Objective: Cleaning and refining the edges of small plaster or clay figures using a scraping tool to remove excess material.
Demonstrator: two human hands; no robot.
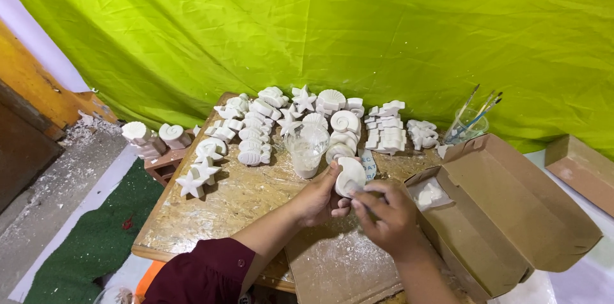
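My left hand [318,200] holds a white plaster shell figure [350,175] upright over the wooden board table [211,214]. My right hand [387,214] pinches something small and pale against the lower side of that figure; what it is I cannot tell. A dark red sleeve [204,275] covers my left arm. Just beyond the hands stands a clear plastic cup [307,149].
Many white plaster shells, starfish and fish [268,125] crowd the table's far half. A jar with brushes [467,126] stands at the right. An open cardboard box [505,214] lies right of my hands, another box [585,173] further right. A green cloth [320,23] hangs behind.
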